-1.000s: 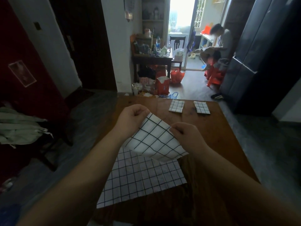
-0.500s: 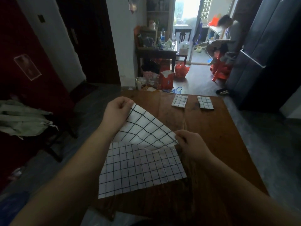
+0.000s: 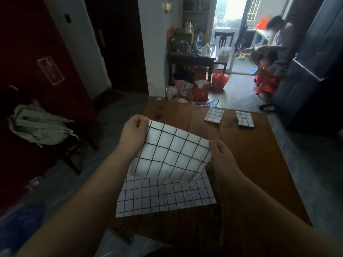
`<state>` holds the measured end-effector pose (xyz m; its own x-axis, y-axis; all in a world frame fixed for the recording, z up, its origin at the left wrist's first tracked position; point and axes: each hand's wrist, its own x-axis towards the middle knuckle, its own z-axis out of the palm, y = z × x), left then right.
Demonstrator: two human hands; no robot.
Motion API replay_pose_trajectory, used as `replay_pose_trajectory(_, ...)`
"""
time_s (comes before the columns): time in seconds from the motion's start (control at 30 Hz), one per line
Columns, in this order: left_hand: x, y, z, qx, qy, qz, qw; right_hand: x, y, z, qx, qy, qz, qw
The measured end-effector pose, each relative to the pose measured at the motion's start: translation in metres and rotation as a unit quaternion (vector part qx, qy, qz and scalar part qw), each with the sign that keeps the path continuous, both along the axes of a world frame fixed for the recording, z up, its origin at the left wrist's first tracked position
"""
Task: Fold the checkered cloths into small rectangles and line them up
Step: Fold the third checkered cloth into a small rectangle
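As hands hold cloth, it part-hides flat cloth.

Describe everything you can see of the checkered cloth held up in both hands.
The held cloth is white fabric with a thin black grid. It looks soft and thin, slightly rippled, with a rounded lower edge like a fold. It is raised above the wooden table, tilted toward the camera. The left hand pinches its upper left corner, the right hand its right corner. It hangs over a flat checkered cloth on the table; whether they touch cannot be told.
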<state>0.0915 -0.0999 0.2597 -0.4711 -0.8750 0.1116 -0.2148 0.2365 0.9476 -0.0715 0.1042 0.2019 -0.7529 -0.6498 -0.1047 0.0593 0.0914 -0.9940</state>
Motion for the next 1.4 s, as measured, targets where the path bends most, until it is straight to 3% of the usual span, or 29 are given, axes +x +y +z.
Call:
replay_pose_trajectory(0.1,-0.003,0.005,-0.002,0.007,0.000,0.013,1.000,0.000,-0.002,0.000,-0.004,-0.078,0.041,0.996)
replay_pose_trajectory(0.27,-0.001,0.006,-0.001,0.015,-0.010,0.011,1.000,-0.005,0.000,-0.001,0.026,-0.051,0.047,0.997)
replay_pose_trajectory(0.4,-0.002,0.007,-0.002,-0.001,-0.021,0.003,1.000,-0.014,0.004,0.005,0.052,0.064,0.028,0.996)
replay_pose_trajectory(0.5,-0.005,0.009,0.000,0.001,-0.015,-0.013,1.000,-0.022,0.007,0.009,0.082,0.153,0.072,0.982)
replay_pose_trajectory(0.73,-0.018,0.027,0.007,-0.017,-0.043,-0.175,0.983,-0.026,-0.009,0.013,0.105,0.240,0.181,0.948)
replay_pose_trajectory(0.97,-0.024,0.034,0.014,-0.078,-0.063,-0.234,0.967,-0.011,-0.030,0.010,0.112,0.328,0.201,0.916)
replay_pose_trajectory(1.27,-0.022,0.019,0.016,-0.057,-0.037,-0.162,0.984,-0.014,-0.025,0.011,0.151,0.321,0.226,0.907)
replay_pose_trajectory(1.4,-0.025,0.008,0.006,-0.065,-0.111,-0.115,0.985,-0.015,-0.021,0.021,0.133,0.267,0.222,0.928)
